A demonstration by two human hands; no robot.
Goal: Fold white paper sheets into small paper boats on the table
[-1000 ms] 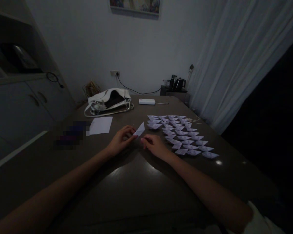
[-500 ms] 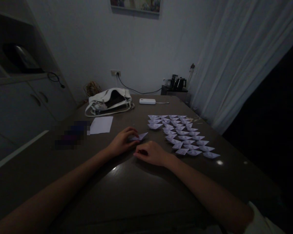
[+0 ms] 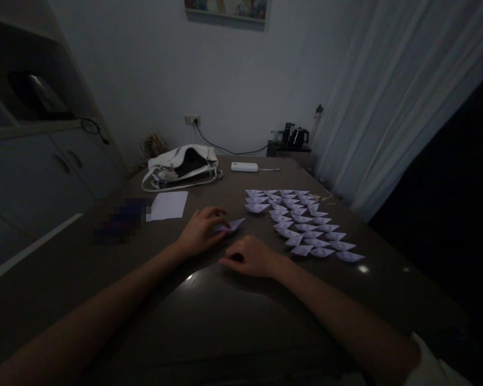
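one folded paper (image 3: 236,224) sits mid-frame, grasped by the left hand (image 3: 200,232); the right hand (image 3: 251,256), just beside, is loosely clenched; paper boats (image 3: 306,228) lie right of centre.

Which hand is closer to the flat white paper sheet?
The left hand: it is right of the flat white paper sheet and nearer the person. The right hand is farther right and even nearer the person.

The light is dim — glare spots (image 3: 363,269) dot the tabletop (image 3: 241,327).
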